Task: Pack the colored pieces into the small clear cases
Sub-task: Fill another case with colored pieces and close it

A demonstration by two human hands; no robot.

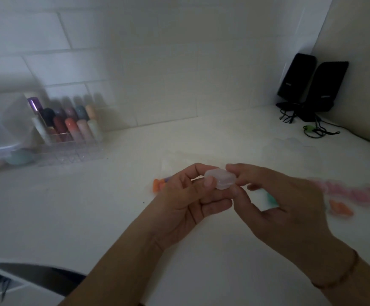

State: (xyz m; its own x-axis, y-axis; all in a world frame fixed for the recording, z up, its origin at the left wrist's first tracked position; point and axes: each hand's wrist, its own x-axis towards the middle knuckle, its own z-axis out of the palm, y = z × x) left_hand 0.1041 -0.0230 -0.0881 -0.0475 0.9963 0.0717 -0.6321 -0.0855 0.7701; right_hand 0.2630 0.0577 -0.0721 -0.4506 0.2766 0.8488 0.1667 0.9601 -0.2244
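No text can be read. A small pale label is seen on the front of each of the two black speakers (312, 85) in the far right corner, but both are too blurred and too small to be made out.

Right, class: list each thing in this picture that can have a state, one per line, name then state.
small clear case: closed as far as the blur shows, held above the counter.
left hand: grips the case, thumb on top.
right hand: pinches the case's right end.
orange pieces: loose on the counter, unpacked.
pink pieces: loose on the counter, blurred.
speakers: upright in the corner.
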